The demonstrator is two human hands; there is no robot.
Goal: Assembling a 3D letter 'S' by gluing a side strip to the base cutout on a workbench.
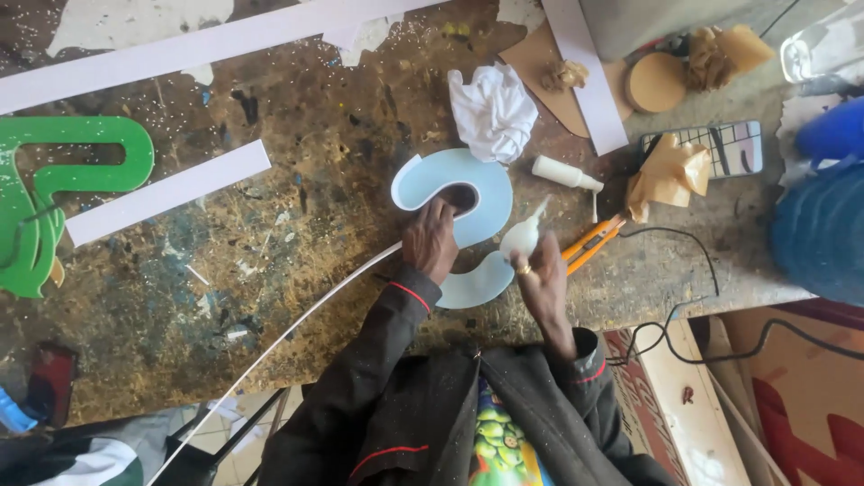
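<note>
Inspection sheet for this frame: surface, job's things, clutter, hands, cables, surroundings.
Surface: worn brown workbench, paint-stained, flecked with white scraps.
Job's things: pale blue S-shaped letter flat on the bench; thin white strip runs from it off the near edge; small white squeeze bottle.
Clutter: crumpled white cloth, white tube, orange-handled cutter, brown paper wads, round brown disc, phone, white strips, green letter shape.
Hands: left hand presses on the letter's inner curve; right hand holds the bottle, nozzle towards the letter.
Cables: black cable loops over the right edge.
Surroundings: blue bulky object at right; cardboard below.
</note>
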